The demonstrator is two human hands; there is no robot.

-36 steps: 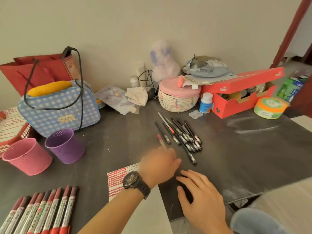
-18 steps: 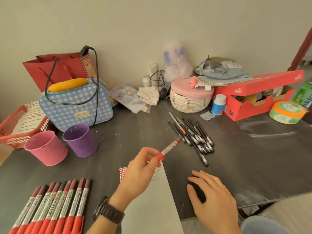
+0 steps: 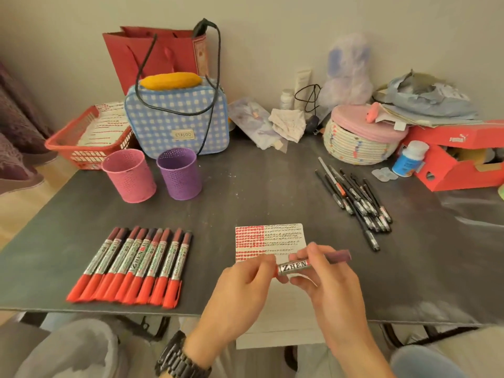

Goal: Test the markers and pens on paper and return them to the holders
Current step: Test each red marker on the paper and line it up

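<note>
Marker (image 3: 296,266) nearly level, long axis left-right, dark end pointing right.

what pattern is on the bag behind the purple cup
The bag has a blue-and-white gingham check, seen best in the head view.

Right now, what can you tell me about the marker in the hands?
The marker has a shiny silver label reading ZHEN, a dark purplish end pointing right and a bit of red by the left hand, which pinches and hides that end. The right hand pinches its middle. It looks plastic, lies almost level and is held over the paper.
</note>
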